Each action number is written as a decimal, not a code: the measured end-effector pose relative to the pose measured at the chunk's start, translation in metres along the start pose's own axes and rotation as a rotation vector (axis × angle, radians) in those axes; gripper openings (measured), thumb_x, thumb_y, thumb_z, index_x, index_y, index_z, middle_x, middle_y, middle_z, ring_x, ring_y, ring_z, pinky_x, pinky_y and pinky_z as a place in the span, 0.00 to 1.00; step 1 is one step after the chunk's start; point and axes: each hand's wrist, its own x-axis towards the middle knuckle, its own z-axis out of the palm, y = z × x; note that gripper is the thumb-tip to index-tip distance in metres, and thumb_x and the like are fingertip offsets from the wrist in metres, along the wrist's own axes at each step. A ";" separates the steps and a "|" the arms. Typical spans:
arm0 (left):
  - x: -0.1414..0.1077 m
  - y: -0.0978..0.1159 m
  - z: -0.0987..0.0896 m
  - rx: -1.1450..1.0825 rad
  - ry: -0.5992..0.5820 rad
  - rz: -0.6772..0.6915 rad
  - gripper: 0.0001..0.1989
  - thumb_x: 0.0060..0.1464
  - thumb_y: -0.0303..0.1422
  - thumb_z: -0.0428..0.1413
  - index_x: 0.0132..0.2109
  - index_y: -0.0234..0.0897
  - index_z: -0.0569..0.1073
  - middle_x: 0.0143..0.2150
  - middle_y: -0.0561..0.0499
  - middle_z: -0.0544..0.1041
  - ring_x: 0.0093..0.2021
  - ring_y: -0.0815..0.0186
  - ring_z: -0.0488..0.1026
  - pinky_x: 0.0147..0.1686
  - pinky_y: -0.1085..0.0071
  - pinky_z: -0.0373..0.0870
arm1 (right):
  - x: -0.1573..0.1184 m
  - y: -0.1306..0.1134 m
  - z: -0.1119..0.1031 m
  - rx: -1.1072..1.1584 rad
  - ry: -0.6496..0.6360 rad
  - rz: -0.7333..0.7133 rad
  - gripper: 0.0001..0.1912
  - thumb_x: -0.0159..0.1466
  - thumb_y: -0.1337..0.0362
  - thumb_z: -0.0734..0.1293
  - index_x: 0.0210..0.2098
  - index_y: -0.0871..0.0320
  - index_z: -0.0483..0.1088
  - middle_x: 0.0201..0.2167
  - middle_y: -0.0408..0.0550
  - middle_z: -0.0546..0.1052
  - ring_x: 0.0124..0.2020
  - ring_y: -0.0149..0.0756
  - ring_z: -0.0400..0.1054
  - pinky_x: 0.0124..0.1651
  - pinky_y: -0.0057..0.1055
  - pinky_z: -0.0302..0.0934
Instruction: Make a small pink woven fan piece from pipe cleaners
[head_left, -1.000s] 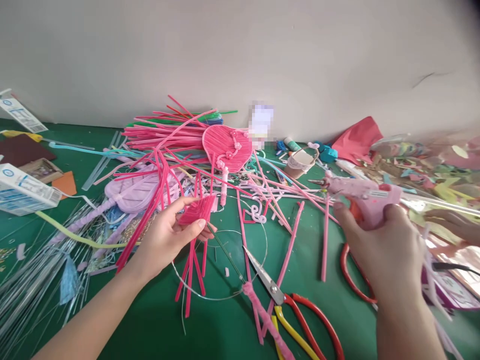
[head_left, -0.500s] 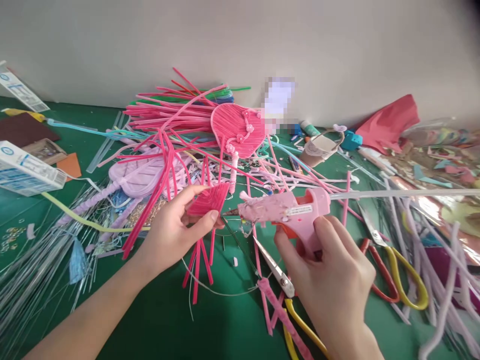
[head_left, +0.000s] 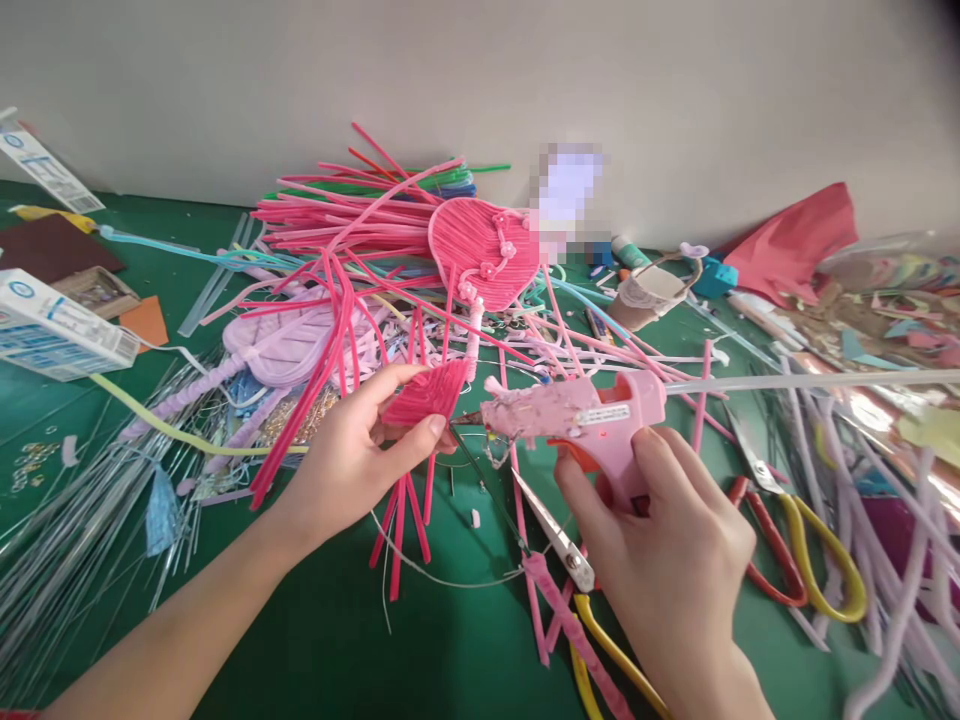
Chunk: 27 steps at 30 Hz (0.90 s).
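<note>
Deep-pink, ridged piece flares toward one corner, pinched between left hand's thumb and fingers.

Shows smooth, slightly glossy pink plastic on glue gun, rough and lumpy toward metal nozzle. Looks smooth, translucent on glue stick. Shows fuzzy, matt fibre on pink piece, pipe cleaners and fan. Has shiny metal on blades, smooth yellow finish on handles. Looks like printed card on box, smooth green on counter.
</note>
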 end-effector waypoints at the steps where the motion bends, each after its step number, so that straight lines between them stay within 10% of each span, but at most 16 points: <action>1: 0.000 0.000 0.000 0.001 0.002 -0.001 0.24 0.56 0.45 0.61 0.57 0.41 0.70 0.32 0.53 0.86 0.32 0.55 0.84 0.37 0.65 0.80 | 0.000 0.000 0.000 0.003 0.000 -0.001 0.15 0.64 0.64 0.67 0.27 0.53 0.55 0.23 0.38 0.62 0.21 0.28 0.51 0.24 0.25 0.51; 27: 0.001 0.004 0.001 0.065 0.021 0.010 0.23 0.56 0.42 0.60 0.56 0.38 0.71 0.31 0.54 0.84 0.32 0.58 0.83 0.30 0.71 0.77 | 0.001 0.001 -0.001 0.025 0.040 -0.055 0.21 0.63 0.65 0.68 0.26 0.53 0.48 0.22 0.34 0.54 0.21 0.26 0.48 0.23 0.22 0.49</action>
